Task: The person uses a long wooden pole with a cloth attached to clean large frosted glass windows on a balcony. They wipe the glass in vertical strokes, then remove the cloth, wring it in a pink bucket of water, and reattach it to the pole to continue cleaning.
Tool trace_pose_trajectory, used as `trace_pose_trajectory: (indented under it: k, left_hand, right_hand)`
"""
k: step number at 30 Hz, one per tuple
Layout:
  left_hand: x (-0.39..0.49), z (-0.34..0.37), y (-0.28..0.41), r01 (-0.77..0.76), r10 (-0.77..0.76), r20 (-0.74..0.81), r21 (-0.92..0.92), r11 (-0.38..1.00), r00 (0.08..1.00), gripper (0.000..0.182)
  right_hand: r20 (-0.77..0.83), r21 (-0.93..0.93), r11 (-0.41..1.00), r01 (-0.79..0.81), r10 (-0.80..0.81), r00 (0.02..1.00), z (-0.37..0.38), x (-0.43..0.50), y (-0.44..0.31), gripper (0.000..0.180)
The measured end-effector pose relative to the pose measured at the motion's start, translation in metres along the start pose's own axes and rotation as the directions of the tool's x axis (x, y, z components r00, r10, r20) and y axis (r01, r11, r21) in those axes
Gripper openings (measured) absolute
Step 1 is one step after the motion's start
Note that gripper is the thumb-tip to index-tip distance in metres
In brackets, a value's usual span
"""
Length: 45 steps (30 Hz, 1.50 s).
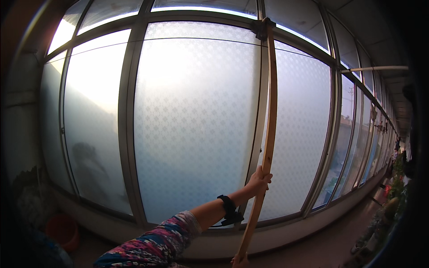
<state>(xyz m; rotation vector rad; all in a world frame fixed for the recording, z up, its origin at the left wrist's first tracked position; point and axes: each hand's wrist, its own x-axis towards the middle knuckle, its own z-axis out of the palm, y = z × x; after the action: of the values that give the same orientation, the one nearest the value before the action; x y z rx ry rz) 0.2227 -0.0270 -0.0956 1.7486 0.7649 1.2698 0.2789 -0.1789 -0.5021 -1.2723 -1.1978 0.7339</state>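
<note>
A long wooden pole (270, 100) stands nearly upright in front of the windows, its lower end leaning towards me. My left hand (259, 181) grips it around its lower half, the arm stretched out in a patterned sleeve with a black strap on the forearm. Lower down, at the bottom edge of the view, my right hand (240, 260) is closed around the pole; most of that hand is cut off. A dark bundle, perhaps a cloth (262, 29), is at the pole's top end, by the upper rail of the window frame (204, 16). Behind the pole are frosted, patterned window panes (194, 110).
A thin line (197, 38) crosses the panes near their top. At right, a white rod (375, 68) juts from the frame. An orange-red bucket (62, 231) stands at lower left. Potted plants (397, 177) line the right side of the corridor floor (328, 241).
</note>
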Motion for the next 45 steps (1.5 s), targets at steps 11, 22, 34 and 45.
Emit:
trace_pose_trajectory:
  k: [11,22,34,45]
  left_hand:
    - [-0.005,0.014,0.000,0.052,-0.052,0.011,-0.058,0.997,0.999,0.024]
    - [-0.055,-0.082,-0.004,-0.013,0.005,-0.050,-0.158,0.987,0.999,0.024]
    - [-0.151,-0.240,0.012,-0.075,0.035,-0.201,-0.195,0.978,0.979,0.021]
    - [-0.222,-0.355,0.022,-0.090,0.062,-0.254,-0.097,0.991,0.965,0.019]
  right_hand:
    - [-0.110,-0.176,0.976,0.129,-0.150,0.983,-0.015,-0.011,0.001,0.060]
    - [0.157,-0.062,0.996,0.063,-0.053,0.986,0.018,-0.040,-0.053,0.040]
    - [0.284,-0.158,0.959,0.235,-0.183,0.941,0.123,-0.058,-0.049,0.049]
    - [0.325,0.005,0.907,0.420,-0.399,0.857,0.221,-0.098,-0.078,0.052]
